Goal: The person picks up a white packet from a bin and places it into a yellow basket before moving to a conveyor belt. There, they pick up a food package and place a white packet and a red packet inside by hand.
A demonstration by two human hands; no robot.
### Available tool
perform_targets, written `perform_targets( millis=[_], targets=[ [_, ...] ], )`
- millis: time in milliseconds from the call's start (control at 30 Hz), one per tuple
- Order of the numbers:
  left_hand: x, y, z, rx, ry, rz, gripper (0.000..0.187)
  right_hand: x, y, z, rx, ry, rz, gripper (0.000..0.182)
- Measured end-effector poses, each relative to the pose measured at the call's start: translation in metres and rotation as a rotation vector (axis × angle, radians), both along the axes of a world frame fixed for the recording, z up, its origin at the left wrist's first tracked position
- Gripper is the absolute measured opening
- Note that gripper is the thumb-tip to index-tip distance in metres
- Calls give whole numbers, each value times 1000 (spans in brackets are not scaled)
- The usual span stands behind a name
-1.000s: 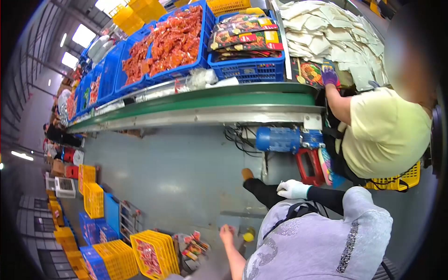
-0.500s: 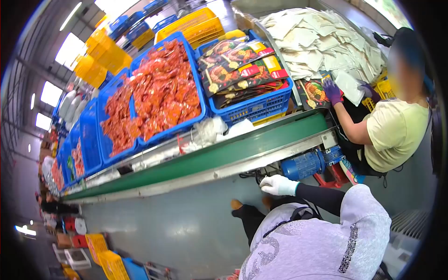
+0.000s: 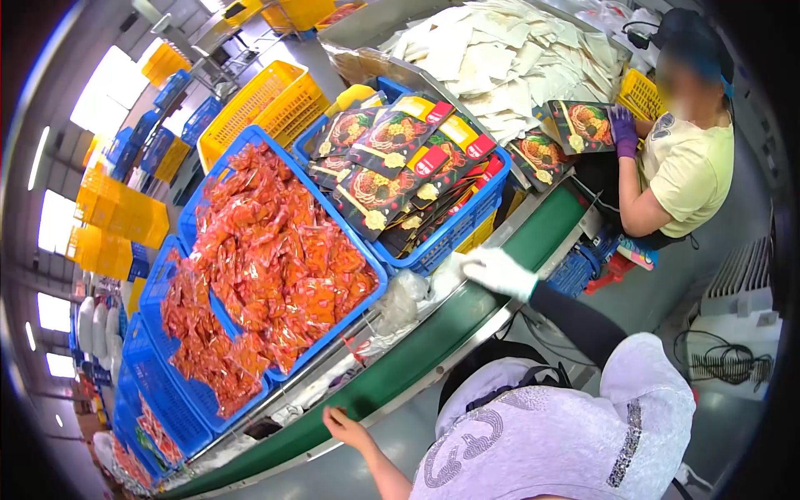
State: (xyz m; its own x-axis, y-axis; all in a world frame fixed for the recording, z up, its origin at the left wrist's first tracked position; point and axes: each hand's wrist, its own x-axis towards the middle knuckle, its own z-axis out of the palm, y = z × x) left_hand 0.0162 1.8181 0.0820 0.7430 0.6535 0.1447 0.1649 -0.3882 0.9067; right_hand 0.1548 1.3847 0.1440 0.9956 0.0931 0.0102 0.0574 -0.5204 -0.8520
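Observation:
My right hand (image 3: 498, 272), in a white glove with a black sleeve, reaches over the green conveyor belt (image 3: 433, 342). It lies flat with nothing in it, just below the blue crate (image 3: 454, 236) of dark noodle packets (image 3: 392, 158) and next to crumpled clear plastic (image 3: 400, 302). My left hand (image 3: 343, 425) is bare, fingers resting on the belt's near edge, holding nothing. A blue crate (image 3: 367, 306) piled with red-orange sachets (image 3: 271, 258) stands behind the belt between my hands.
A seated co-worker in a yellow shirt (image 3: 687, 171) with purple gloves handles a dark packet (image 3: 587, 125) at the belt's right end. White pouches (image 3: 500, 50) are heaped behind. Yellow crates (image 3: 258, 104) and more blue crates (image 3: 162, 392) line the far side. Cables (image 3: 725, 358) lie on the floor.
My view has swung up from the floor onto the belt and crates. My right hand rose from my knee to the belt by the packet crate. My left hand came up onto the belt's edge.

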Motion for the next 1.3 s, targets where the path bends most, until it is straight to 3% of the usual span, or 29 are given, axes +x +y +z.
perform_targets(
  millis=[133, 267, 333, 433, 467, 567, 600, 667, 733, 767, 800, 867, 900, 967, 1067, 1100, 1133, 1167, 1233, 1300],
  targets=[
    [66, -12, 39, -7, -65, 52, 32, 104, -34, 19, 62, -78, -65, 24],
    [78, -31, 30, 13, -7, 80, 33, 238, -70, 24, -210, -235, -139, 28],
    [71, -35, 17, 48, -2, 113, 32, 308, -91, 12, -329, -131, -124, 38],
    [69, -39, 11, -8, 66, 235, 32, 381, -98, 3, -449, -1, -337, 61],
    [66, -41, 12, 2, 87, 250, 31, 394, -99, -2, -482, 31, -337, 78],
    [70, -51, 31, 23, 164, 287, 31, 417, -106, -35, -583, 128, -301, 99],
    [74, -51, 36, 30, 194, 298, 31, 405, -87, -3, -793, 210, -421, 95],
    [82, -47, 32, 18, 179, 310, 31, 415, -97, -10, -576, 254, -391, 94],
    [89, -46, 35, 57, 174, 281, 35, 418, -91, -6, -662, 246, -398, 89],
    [92, -45, 34, 65, 161, 275, 34, 412, -90, 5, -731, 295, -404, 77],
    [95, -45, 32, 57, 159, 256, 34, 411, -95, 1, -730, 235, -392, 65],
    [95, -41, 29, 12, 136, 235, 33, 414, -111, -25, -684, 99, -374, 60],
    [100, -44, 30, -21, 93, 228, 33, 403, -111, -4, -599, 145, -271, 62],
    [115, -48, 43, -11, 92, 193, 31, 393, -111, 8, -528, -86, -168, 52],
    [142, -58, 67, 28, -5, 187, 27, 357, -79, 101, -352, -233, 65, 36],
    [151, -51, 64, -60, -75, 129, 26, 332, -58, 134, -432, -372, 58, 33],
    [165, -62, 81, 66, -68, 118, 25, 308, -39, 163, -514, -516, 50, 31],
    [173, -56, 79, -81, -168, -36, 23, 286, -24, 187, -519, -524, 57, 31],
    [199, -83, 108, -151, -126, -57, 22, 247, -3, 220, -452, -700, 142, 29],
    [217, -111, 130, -143, -350, -329, 21, 224, 10, 231, -440, -716, 174, 27]
  ],
)
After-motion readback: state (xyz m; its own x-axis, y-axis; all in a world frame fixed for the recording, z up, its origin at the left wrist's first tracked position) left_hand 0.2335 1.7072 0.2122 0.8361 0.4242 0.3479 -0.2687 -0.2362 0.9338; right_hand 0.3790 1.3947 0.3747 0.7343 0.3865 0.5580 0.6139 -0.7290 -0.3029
